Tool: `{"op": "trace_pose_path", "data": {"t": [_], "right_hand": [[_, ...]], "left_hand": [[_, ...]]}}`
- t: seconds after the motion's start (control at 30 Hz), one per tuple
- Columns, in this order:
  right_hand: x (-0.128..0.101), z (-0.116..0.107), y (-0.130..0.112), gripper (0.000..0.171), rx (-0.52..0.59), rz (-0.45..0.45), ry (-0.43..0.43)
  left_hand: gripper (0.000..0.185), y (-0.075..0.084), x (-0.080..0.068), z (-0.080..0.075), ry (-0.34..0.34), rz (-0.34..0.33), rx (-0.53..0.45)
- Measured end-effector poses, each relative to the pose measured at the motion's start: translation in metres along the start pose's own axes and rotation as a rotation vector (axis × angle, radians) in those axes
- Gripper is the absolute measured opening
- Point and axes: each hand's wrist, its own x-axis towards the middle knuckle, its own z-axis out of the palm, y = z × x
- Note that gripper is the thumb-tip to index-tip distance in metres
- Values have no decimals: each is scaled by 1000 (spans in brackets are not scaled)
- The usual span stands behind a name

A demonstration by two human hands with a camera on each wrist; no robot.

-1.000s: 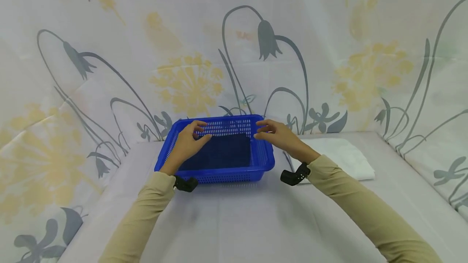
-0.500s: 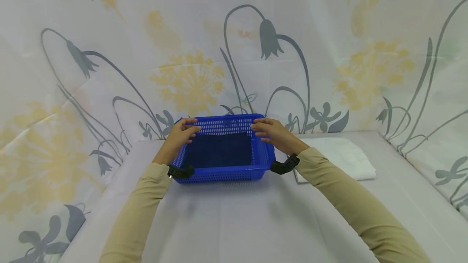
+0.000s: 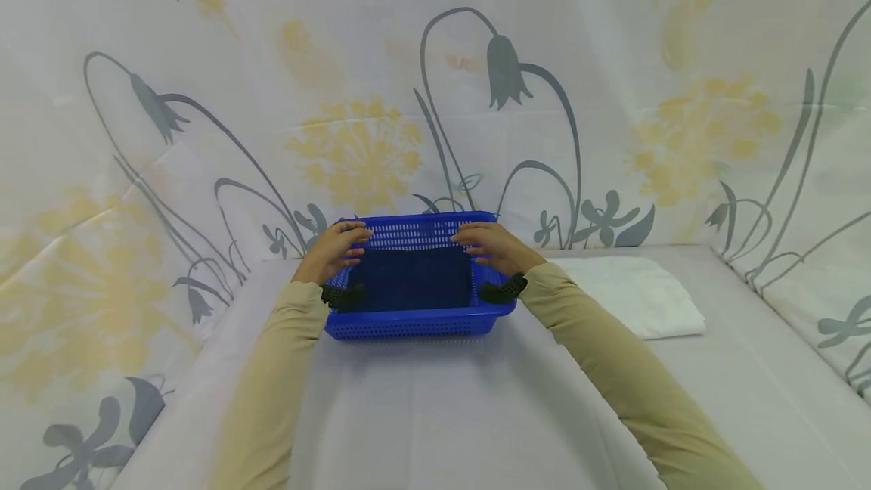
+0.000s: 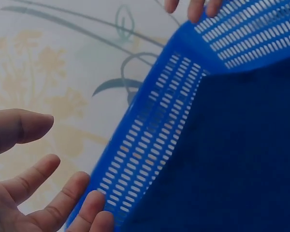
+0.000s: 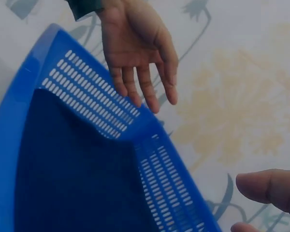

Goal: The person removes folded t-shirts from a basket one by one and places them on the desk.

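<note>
A blue perforated plastic basket (image 3: 416, 322) stands on the table, its inside dark blue. My left hand (image 3: 343, 244) hovers at the basket's far left corner with relaxed, spread fingers (image 4: 63, 203) close to the outer wall (image 4: 150, 140). At the far right corner my right hand (image 3: 485, 242) is held the same way, its thumb (image 5: 270, 187) apart from the rim (image 5: 169, 179). Neither hand grips anything. The right wrist view also shows the left hand (image 5: 140, 53) with straight fingers over the far wall.
A folded white cloth (image 3: 636, 295) lies on the table to the right of the basket. The table (image 3: 435, 414) is covered in pale fabric, and a flower-printed sheet (image 3: 381, 97) hangs close behind and on both sides.
Both hands have moved forward along the basket from its sides to its far corners, and the wrists now lie over the side rims. The basket stays in place.
</note>
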Motion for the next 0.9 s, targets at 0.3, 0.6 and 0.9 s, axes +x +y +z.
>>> {"op": "trace_pose_path", "data": {"t": [0.3,0.6,0.9], "right_hand": [[18,4,4,61,-25,88,51],[34,8,15,65,-70,105,116],[43,12,22,39,-262,145,159]], "left_hand": [[54,-11,15,-3,39,-83,-7],[55,-20,17,-7,50,-121,74],[62,-26,21,-10,43,-189,169]]}}
